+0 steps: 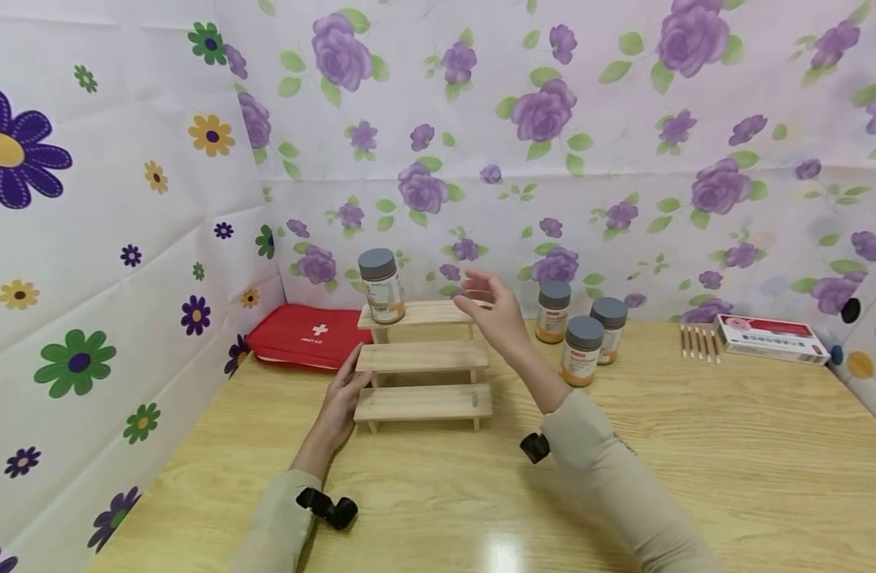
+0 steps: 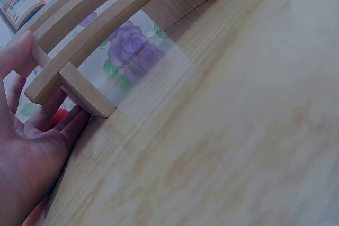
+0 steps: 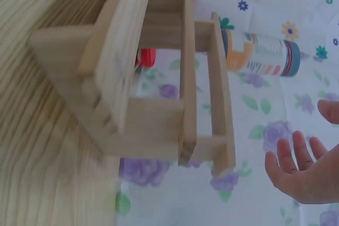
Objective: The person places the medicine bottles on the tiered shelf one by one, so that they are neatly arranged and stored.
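A three-tier wooden step shelf (image 1: 423,404) stands on the table. My left hand (image 1: 342,404) grips its left side; in the left wrist view the thumb touches the end of a tier and the fingers (image 2: 50,112) reach behind the lowest tier's leg. On the left end of the top tier stands a grey-lidded bottle (image 1: 383,286) with a white and orange label, upright. Above the top tier's right end hovers my right hand (image 1: 496,312), its fingers loosely bent, holding nothing. The right wrist view shows this hand (image 3: 307,170) apart from both shelf and bottle (image 3: 262,54).
Three similar bottles (image 1: 582,350) stand on the table right of the shelf. Behind its left side lies a red first aid pouch (image 1: 305,338). Farther right are several cotton swabs (image 1: 700,344) and a red-and-white box (image 1: 770,340). Flowered cloth (image 1: 445,103) hangs behind the table.
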### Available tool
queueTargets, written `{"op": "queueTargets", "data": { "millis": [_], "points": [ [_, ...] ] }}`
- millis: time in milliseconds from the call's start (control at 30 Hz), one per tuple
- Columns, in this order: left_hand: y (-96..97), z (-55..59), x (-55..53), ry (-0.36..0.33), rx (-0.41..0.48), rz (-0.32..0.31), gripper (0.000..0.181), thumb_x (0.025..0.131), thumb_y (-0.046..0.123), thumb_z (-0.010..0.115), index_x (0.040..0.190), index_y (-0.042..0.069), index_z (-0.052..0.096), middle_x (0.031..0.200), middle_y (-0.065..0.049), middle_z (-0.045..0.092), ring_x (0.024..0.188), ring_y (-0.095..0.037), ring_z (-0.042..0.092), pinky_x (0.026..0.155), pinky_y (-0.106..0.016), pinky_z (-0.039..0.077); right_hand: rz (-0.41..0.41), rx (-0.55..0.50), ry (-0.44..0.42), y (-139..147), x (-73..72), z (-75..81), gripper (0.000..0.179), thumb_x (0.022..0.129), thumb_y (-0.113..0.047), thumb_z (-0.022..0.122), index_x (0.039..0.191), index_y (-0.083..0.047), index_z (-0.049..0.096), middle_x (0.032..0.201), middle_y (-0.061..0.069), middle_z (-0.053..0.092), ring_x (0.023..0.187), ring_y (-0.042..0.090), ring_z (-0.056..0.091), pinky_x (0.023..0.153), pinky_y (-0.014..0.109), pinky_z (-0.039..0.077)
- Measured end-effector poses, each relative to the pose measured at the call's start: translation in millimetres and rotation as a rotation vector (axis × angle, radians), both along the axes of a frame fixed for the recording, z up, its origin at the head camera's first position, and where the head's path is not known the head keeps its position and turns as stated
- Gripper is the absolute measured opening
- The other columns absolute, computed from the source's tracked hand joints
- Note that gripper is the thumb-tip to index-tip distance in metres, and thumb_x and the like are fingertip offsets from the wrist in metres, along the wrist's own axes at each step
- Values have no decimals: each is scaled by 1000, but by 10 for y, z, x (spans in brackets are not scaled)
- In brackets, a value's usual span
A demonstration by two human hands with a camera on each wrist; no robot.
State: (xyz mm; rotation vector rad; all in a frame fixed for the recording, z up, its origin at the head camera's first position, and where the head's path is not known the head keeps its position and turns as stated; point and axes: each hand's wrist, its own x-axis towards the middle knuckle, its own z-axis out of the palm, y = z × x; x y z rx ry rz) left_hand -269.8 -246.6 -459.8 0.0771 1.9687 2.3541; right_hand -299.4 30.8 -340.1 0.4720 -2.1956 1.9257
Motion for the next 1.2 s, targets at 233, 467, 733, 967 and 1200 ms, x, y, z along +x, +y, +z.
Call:
{"op": "queueTargets", "data": {
  "millis": [233,467,733,967,1200],
  "points": [
    [41,-9,-10,9,11,-10,67,102,17,50,158,28,14,141,-6,40,139,-23,32,95,-23,45,-59,-6,-26,402,45,-91,50,94,-16,65,140,-6,48,137,18,53,128,33,50,109,47,41],
    [41,10,-27,1,-8,-5,66,102,18,49,158,30,15,136,0,43,134,-19,36,96,-23,44,-146,-54,-45,746,93,-175,48,95,-18,63,139,-7,47,138,17,52,125,28,50,107,42,39],
    [10,34,15,-4,17,-10,67,102,16,48,158,30,13,151,-8,31,130,-18,37,93,-21,46,-228,1,22,1021,52,-190,50,95,-19,63,140,-4,46,136,22,51,125,30,51,110,43,40],
    [26,37,27,-8,-3,-16,68,102,19,49,158,32,13,153,-10,29,131,-19,38,93,-22,46,-256,76,-48,1371,52,-174,60,96,-30,63,146,-6,40,144,16,46,134,32,44,112,46,37],
    [6,13,17,5,4,-23,68,102,15,46,159,26,10,158,-10,21,142,-25,26,92,-20,43,-235,132,-156,1607,35,-190,68,95,-37,63,150,-9,36,149,18,41,139,34,40,112,47,38]
  ]
}}
